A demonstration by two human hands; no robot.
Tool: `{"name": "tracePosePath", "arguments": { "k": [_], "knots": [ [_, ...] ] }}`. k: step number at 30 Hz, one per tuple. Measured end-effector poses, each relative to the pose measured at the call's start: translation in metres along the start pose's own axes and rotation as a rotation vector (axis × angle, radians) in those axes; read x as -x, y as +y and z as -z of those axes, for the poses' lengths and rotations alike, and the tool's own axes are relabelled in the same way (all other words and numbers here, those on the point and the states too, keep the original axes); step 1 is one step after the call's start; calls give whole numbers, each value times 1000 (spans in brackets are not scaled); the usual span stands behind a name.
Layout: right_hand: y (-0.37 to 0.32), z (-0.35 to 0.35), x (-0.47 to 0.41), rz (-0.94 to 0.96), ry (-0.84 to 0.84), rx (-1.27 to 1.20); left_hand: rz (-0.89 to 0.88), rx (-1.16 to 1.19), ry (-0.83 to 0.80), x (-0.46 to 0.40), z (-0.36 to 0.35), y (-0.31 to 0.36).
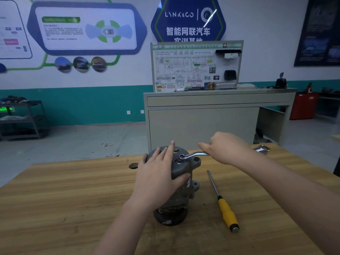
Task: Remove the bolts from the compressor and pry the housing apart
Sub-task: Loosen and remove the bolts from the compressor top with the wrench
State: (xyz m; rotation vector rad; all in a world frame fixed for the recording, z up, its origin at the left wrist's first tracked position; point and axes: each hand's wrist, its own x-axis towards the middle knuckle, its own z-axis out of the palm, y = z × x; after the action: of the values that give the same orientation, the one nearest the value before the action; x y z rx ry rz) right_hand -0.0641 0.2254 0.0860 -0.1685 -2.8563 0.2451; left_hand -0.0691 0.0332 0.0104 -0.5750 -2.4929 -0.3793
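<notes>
My left hand (161,168) lies flat over the compressor (176,181), fingers straight, thumb hooked on its side, pinning it upright on the table (73,190) so it won't spin. My right hand (224,148) grips the wrench (195,154) mid-shaft, far end poking out behind. The ring seems seated on a top bolt, just beside my left fingertips. Screwdriver (223,205) waits at right for prying.

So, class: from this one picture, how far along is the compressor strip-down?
Done: nothing clearly; no loose bolts show on the table. In hand: the left hand steadies the upright compressor while the right hand holds the wrench, its ring end on a top bolt. Left: remaining bolts, then prying; the screwdriver lies unused.
</notes>
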Motion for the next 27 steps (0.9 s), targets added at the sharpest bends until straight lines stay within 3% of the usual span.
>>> {"name": "tracePosePath", "arguments": {
  "k": [14,18,22,24,27],
  "knots": [
    [-23,8,-2,-86,-44,56,30,-148,28,2,-2,13],
    [-30,0,12,-121,179,94,175,-182,-19,2,2,24],
    [-27,-25,33,111,546,132,402,-66,-134,-5,6,26],
    [-16,-34,33,231,692,158,395,-57,-149,-7,5,22],
    [-1,-40,28,304,771,132,301,-153,-113,-4,2,22]
  ]
}}
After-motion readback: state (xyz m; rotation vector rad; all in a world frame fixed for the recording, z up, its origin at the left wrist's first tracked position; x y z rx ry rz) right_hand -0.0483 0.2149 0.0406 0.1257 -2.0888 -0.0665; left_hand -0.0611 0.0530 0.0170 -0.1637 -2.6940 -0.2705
